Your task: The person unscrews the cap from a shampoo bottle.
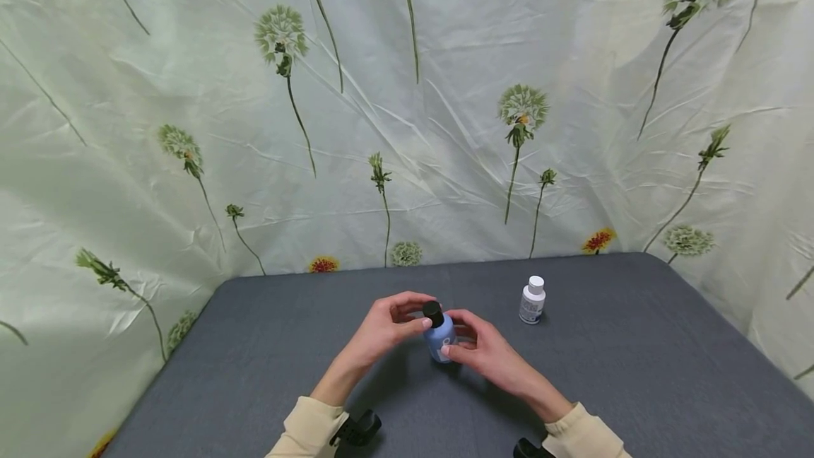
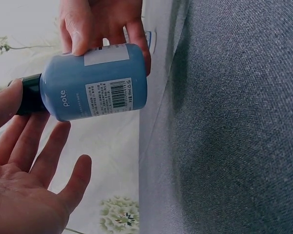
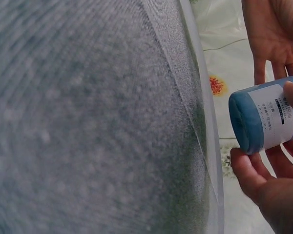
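A blue bottle (image 1: 440, 342) with a black cap (image 1: 433, 312) is held between both hands over the grey table. My left hand (image 1: 379, 329) pinches the cap between thumb and fingers; its other fingers spread loosely in the left wrist view. Around the bottle's body my right hand (image 1: 494, 353) has its grip, thumb on the front and fingers behind. White printed labels, one with a barcode (image 2: 118, 94), show on the bottle's side. Its round base (image 3: 244, 124) is visible in the right wrist view, with the bottle slightly tilted.
A small white bottle (image 1: 532, 300) with a white cap stands upright on the table, to the right of and behind the hands. The grey cloth-covered table (image 1: 286, 331) ends at a back edge against a pale curtain (image 1: 445, 126) printed with dandelions.
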A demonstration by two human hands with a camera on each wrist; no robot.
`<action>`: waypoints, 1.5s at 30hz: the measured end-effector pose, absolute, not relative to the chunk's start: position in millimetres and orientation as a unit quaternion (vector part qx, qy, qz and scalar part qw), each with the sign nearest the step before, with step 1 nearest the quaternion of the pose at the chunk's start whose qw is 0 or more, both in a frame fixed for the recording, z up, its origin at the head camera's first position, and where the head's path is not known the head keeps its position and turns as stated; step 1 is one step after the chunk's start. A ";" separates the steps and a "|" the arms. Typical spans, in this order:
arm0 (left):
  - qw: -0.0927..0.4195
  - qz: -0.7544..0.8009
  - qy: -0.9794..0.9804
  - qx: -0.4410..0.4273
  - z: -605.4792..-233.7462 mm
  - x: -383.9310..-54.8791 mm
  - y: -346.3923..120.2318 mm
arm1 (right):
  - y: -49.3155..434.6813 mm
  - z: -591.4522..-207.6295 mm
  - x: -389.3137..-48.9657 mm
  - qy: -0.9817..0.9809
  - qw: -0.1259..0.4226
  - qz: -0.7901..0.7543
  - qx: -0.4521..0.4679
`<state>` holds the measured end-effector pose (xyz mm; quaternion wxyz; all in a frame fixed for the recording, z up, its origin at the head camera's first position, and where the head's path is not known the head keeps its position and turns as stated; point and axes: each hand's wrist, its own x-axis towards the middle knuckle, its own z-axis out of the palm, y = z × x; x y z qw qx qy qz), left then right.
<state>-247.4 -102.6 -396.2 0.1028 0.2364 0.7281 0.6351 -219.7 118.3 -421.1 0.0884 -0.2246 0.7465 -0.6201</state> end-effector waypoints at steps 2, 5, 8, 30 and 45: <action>0.105 0.638 0.725 0.237 -396.0 -247.0 -102.3 | 118.7 -420.6 -219.0 0.746 0.087 -0.620 -0.227; 0.106 0.640 0.722 0.242 -396.5 -247.5 -101.6 | 119.6 -419.5 -218.5 0.745 0.089 -0.620 -0.228; 0.106 0.642 0.713 0.262 -396.7 -248.1 -100.8 | 120.6 -418.5 -218.3 0.739 0.099 -0.626 -0.229; 0.107 0.647 0.698 0.289 -393.0 -247.1 -102.2 | 122.3 -417.9 -220.6 0.723 0.107 -0.636 -0.247; 0.075 0.645 0.704 0.289 -386.7 -243.5 -101.2 | 122.5 -408.1 -216.1 0.759 0.065 -0.598 -0.251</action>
